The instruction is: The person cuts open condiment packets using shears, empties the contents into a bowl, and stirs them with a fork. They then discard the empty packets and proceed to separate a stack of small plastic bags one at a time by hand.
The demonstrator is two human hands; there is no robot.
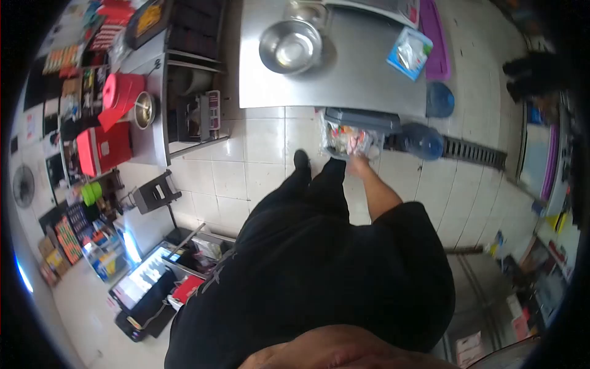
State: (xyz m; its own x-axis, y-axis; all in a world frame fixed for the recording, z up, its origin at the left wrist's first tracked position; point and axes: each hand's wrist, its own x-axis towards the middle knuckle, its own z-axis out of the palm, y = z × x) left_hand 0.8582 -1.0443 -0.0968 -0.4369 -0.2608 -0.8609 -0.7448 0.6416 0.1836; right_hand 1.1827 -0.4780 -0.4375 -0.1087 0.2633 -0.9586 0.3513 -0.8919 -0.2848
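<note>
My right hand [357,165] reaches down to the near edge of a container [353,140] lined with clear plastic and filled with mixed scraps and wrappers. The hand is small and blurred, so its fingers and anything in them cannot be made out. A grey lid or panel [362,120] stands at the container's far side, beside the edge of the steel table [362,80]. My left hand is out of view.
On the steel table are a metal bowl [290,47] and a blue-and-white packet [410,53]. Large blue bottles [423,141] stand right of the container, near a floor drain [476,151]. A dark stool [157,192] and a counter with a red box [104,149] are at left.
</note>
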